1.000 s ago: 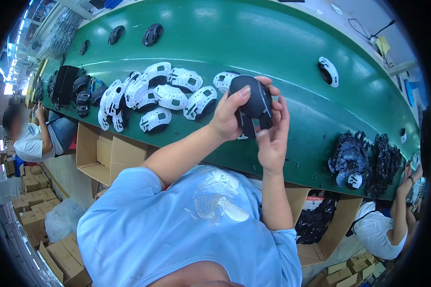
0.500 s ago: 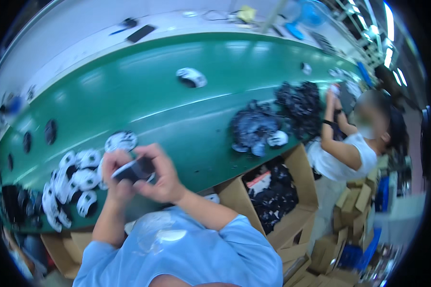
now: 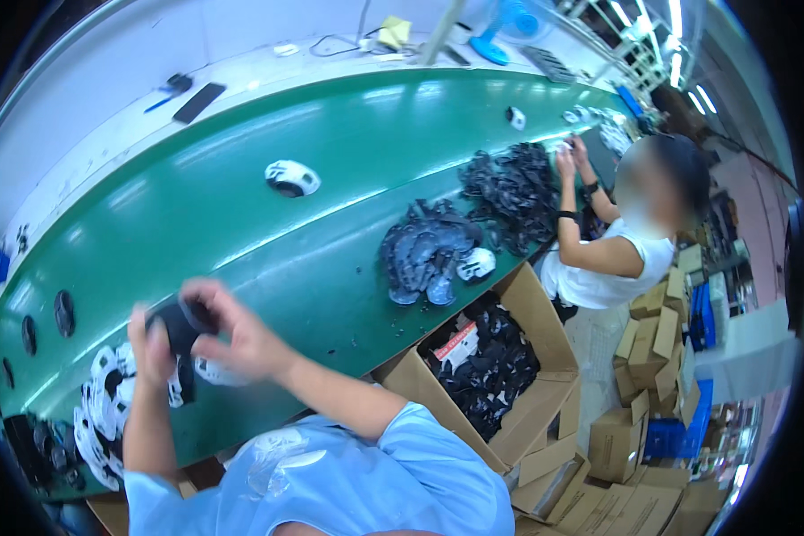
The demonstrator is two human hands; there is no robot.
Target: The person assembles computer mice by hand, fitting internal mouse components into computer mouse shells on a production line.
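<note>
The left hand (image 3: 154, 350) grasps a black mouse-shaped shell (image 3: 177, 329) between thumb and fingers, so the shell lies within the grip, while the right hand (image 3: 232, 335) curls at its 3 o'clock side, too blurred to tell whether it clasps it too. White shells (image 3: 107, 393) are clustered near the hands at 7 to 8 o'clock on the green table (image 3: 322, 259). Farther out, at 3 o'clock, an open cardboard box (image 3: 552, 339) contains many loose black parts (image 3: 491, 371) and a red-and-white item (image 3: 456, 346).
</note>
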